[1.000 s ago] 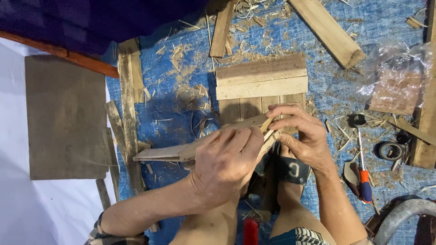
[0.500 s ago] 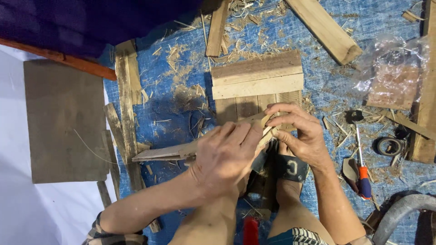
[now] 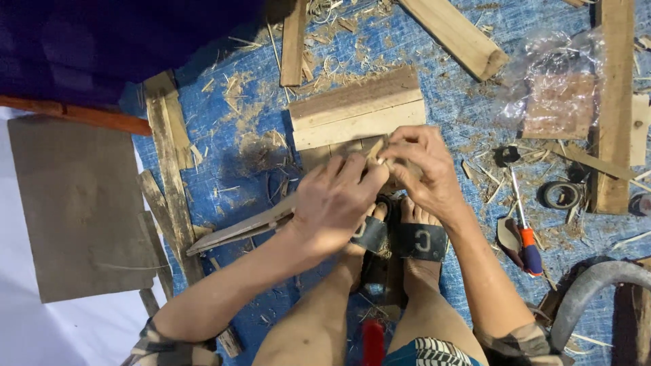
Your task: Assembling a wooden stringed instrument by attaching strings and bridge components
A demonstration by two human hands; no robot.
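Left hand (image 3: 336, 203) curls knuckles-up, clamped on a long thin wood strip (image 3: 237, 230); right hand (image 3: 420, 169) pinches its tip beside it. Both hover over stacked boards (image 3: 356, 108) — scraps crowd every side, screwdriver (image 3: 523, 220) well right

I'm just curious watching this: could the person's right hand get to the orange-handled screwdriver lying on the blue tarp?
Probably yes. The screwdriver lies in the open beside the right hand, with only wood shavings between them. But that hand is busy gripping the wooden strip together with the left hand, so it would have to let go first.
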